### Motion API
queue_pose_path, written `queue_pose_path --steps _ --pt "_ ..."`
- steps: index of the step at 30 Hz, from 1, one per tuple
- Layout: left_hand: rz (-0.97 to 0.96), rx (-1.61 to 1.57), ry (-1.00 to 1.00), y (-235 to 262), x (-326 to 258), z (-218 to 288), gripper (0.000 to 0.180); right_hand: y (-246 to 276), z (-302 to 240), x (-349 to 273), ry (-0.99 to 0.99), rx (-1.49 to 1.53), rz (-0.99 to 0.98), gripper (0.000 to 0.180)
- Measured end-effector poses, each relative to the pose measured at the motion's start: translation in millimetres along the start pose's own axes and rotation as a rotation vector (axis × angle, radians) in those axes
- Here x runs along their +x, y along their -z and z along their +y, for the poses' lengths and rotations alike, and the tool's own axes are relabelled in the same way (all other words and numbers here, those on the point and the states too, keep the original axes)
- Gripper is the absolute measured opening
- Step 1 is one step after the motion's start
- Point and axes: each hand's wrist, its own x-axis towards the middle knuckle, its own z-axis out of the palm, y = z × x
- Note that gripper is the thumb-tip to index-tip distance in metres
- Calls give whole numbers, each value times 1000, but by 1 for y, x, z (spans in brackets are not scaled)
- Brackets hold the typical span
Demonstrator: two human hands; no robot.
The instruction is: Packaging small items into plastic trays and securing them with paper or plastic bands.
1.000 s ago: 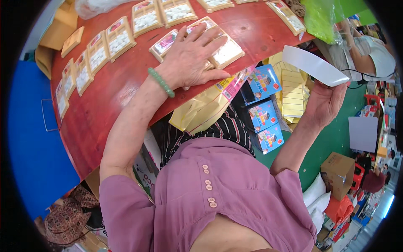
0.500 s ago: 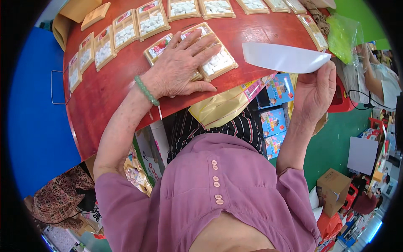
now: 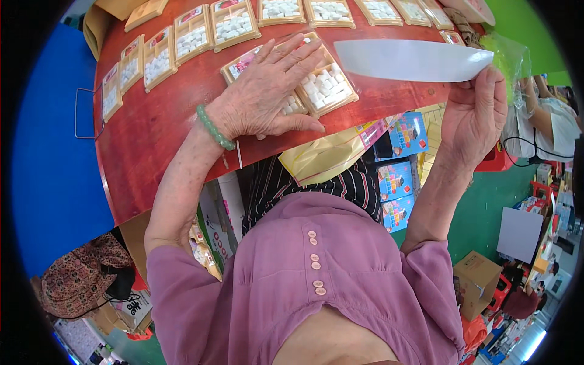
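Two trays of white tablets point(image 3: 316, 85) are pinned flat on the red table point(image 3: 164, 140) by the left hand point(image 3: 267, 91), fingers spread. A white sheet point(image 3: 407, 59) is pinched at its end by the right hand point(image 3: 477, 115), raised above the table's edge.

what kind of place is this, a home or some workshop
Likely a small packing workshop: rows of cardboard trays filled with white pieces line a red table, with cardboard boxes and stacked stock on the floor.
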Motion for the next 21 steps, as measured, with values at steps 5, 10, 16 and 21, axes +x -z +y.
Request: queue_pose_path --steps 5,10,16,21 --pt "-40 3 -18 -5 -2 -1 87 -1 -5 10 60 -36 78 17" --pt "-50 24 -40 -10 2 2 85 2 -12 8 70 -69 75 17" --pt "-52 -72 -19 -13 4 -1 76 0 -6 5 62 -85 94 17" --pt "-46 -99 -37 -14 8 -4 75 -4 -5 5 56 -73 120 17"
